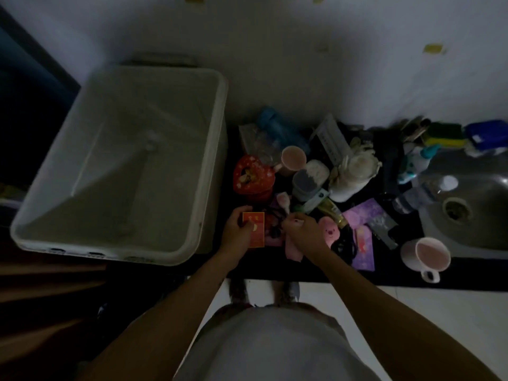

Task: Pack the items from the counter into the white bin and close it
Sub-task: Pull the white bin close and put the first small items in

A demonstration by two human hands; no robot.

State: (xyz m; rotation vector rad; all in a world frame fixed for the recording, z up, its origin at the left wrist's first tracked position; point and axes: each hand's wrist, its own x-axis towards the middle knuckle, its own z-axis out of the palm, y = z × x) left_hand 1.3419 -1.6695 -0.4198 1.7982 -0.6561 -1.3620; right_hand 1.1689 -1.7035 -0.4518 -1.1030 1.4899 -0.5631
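The left hand (pixel 239 232) grips a red packet (pixel 254 230) over the near edge of the dark counter (pixel 308 273), thumb laid across its face and fingers curled round its left edge; the packet lies flat, face up, its long axis running away from the person toward the wall; it is a narrow red rectangle with gold marks too blurred to read. The white bin (pixel 211 149) stands just left of the counter with its open top upward, its long side also running near to far and leaning a little rightward at the far end; its walls are pale and plain, with dark slots along the near rim; something faint lies on its floor, too dim to name. The right hand (pixel 302 232) hovers beside the packet with curled fingers; whether they pinch anything I cannot tell, the light is so poor. Behind the hands sit a red heart-shaped box (pixel 254 178) and a pink mug (pixel 293 160); a pink plush toy (pixel 328 232) lies just right of the right hand; a white mug (pixel 426 255) stands near the sink (pixel 483 226), which the frame cuts off.
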